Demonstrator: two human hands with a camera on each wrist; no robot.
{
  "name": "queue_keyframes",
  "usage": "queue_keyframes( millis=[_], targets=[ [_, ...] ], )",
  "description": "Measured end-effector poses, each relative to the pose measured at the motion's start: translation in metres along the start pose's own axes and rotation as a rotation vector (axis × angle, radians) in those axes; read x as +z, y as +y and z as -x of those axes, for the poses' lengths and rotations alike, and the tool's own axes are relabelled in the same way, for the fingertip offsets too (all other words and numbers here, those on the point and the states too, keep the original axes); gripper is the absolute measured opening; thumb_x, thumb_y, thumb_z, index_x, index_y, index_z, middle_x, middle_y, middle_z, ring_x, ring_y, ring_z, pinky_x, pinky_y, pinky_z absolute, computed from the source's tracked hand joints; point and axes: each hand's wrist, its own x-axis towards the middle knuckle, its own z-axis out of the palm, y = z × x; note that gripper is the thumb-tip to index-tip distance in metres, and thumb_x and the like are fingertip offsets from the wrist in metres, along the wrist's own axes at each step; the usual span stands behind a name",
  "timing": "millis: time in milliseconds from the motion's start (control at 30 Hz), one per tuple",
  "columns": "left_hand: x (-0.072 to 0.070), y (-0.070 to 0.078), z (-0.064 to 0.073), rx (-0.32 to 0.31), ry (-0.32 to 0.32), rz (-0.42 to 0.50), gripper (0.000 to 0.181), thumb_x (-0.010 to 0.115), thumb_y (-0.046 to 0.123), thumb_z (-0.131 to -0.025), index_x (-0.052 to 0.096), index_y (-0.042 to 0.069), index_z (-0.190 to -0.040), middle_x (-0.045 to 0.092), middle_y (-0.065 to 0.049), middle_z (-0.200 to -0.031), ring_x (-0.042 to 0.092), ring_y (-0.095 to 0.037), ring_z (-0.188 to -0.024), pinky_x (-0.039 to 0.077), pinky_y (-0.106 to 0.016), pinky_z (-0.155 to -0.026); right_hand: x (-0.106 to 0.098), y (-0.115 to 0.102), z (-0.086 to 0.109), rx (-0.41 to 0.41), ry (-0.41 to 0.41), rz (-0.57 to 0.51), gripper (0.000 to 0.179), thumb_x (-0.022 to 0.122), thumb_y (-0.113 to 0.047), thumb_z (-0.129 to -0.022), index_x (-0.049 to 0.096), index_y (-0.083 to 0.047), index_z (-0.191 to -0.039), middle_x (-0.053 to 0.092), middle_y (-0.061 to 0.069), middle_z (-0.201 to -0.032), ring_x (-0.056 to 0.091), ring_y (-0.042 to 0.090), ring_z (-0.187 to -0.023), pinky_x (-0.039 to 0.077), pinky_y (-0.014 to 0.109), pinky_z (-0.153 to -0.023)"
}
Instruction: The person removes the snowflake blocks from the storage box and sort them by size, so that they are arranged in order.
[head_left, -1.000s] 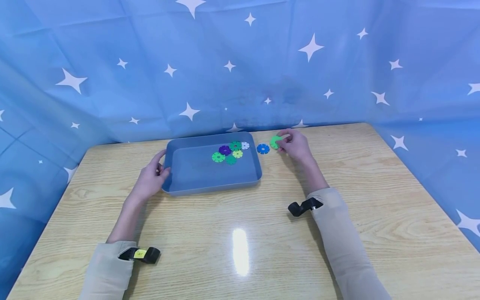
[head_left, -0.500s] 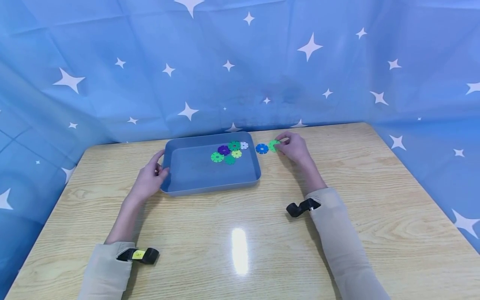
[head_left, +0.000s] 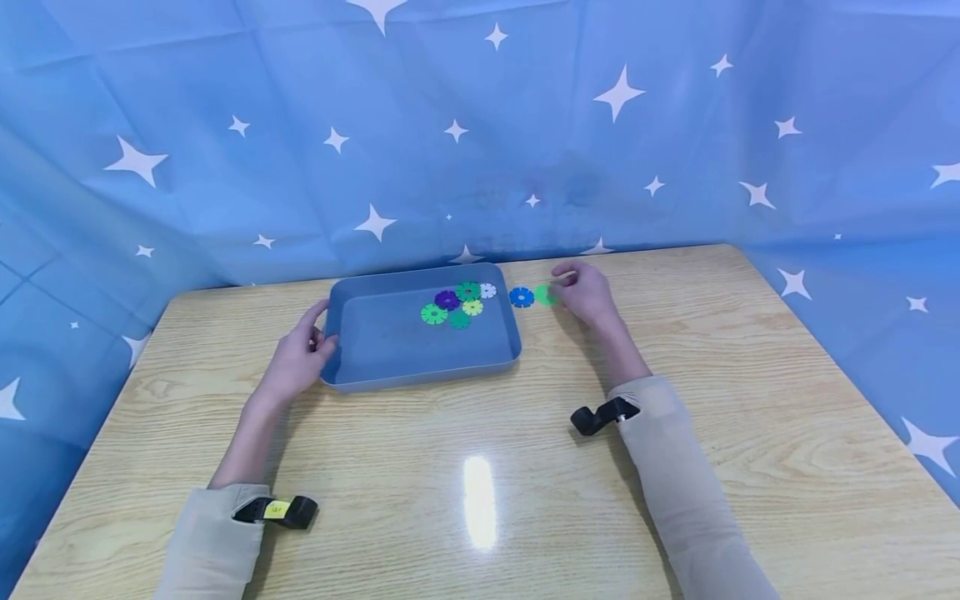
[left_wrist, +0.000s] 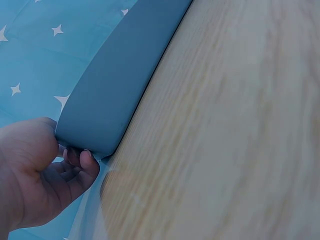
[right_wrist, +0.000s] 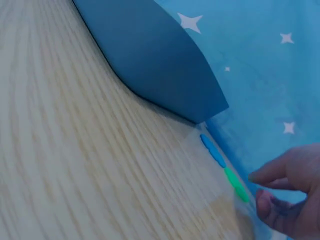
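Note:
My left hand [head_left: 295,358] grips the left end of a shallow blue-grey plastic tray [head_left: 375,342], its thumb over the rim and its fingers curled against the outer wall. To the right of the tray, a blue notched disc [head_left: 522,297] and a bright green notched disc [right_wrist: 236,184] lie flat on the table, edge to edge. My right hand [head_left: 588,294] hovers beside the green disc, thumb and forefinger apart, and in the right wrist view nothing sits between them. In the head view its fingertips partly cover the green disc.
Several notched discs lie in the tray's right half, among them a purple disc [head_left: 447,300], a yellow disc [head_left: 472,307] and a white disc [head_left: 488,291]. A blue star-patterned cloth [head_left: 480,167] hangs behind the wooden table [head_left: 405,467].
My right hand has lowered the green disc, moved it left beside the blue disc and let go of it. The left hand stays at the tray.

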Motion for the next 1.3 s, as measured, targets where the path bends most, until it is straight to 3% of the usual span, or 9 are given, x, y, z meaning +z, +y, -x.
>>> queue_keyframes(
  millis=[200,400,767,1067,1300],
  targets=[
    [0.0,0.0,0.0,-0.001,0.003,-0.004,0.059,0.051,0.005,-0.103,0.028,0.0,-0.157,0.046,-0.009,-0.085,0.044,-0.021,-0.071,0.04,-0.029,-0.063,0.001,-0.009,0.002,-0.053,0.01,-0.024,0.032,0.061,-0.012,-0.099,0.063,0.0,-0.128,0.062,0.019,-0.111,0.057,0.031,-0.1,0.047,0.04,-0.083],
    [0.001,0.0,0.0,0.0,0.002,-0.005,0.059,0.05,0.005,-0.103,0.028,0.0,-0.157,0.046,-0.009,-0.085,0.044,-0.021,-0.07,0.039,-0.029,-0.063,0.004,-0.02,0.007,-0.1,-0.01,-0.058,0.032,0.059,-0.01,-0.099,0.062,0.002,-0.128,0.063,0.019,-0.111,0.06,0.03,-0.095,0.05,0.036,-0.076],
    [0.0,-0.001,-0.001,0.0,-0.001,-0.002,0.059,0.05,0.005,-0.103,0.027,0.0,-0.158,0.045,-0.009,-0.085,0.044,-0.022,-0.07,0.039,-0.03,-0.062,0.017,-0.043,0.016,-0.164,-0.041,-0.093,0.03,0.06,-0.01,-0.099,0.062,0.002,-0.128,0.062,0.019,-0.11,0.064,0.033,-0.099,0.055,0.041,-0.081],
    [-0.001,0.001,0.001,0.01,0.007,0.001,0.059,0.05,0.005,-0.102,0.028,-0.001,-0.157,0.047,-0.008,-0.085,0.044,-0.019,-0.068,0.038,-0.029,-0.061,0.035,-0.059,0.023,-0.314,-0.077,-0.054,0.026,0.061,-0.006,-0.098,0.064,0.003,-0.122,0.068,0.018,-0.11,0.067,0.034,-0.097,0.054,0.042,-0.085],
    [0.0,0.0,0.0,0.009,0.005,0.0,0.06,0.05,0.004,-0.102,0.027,-0.001,-0.157,0.047,-0.009,-0.085,0.045,-0.021,-0.071,0.039,-0.03,-0.063,0.048,-0.07,0.029,-0.41,-0.117,-0.085,0.024,0.062,-0.003,-0.096,0.065,0.005,-0.118,0.069,0.017,-0.107,0.067,0.032,-0.095,0.054,0.041,-0.086]
  ],
)
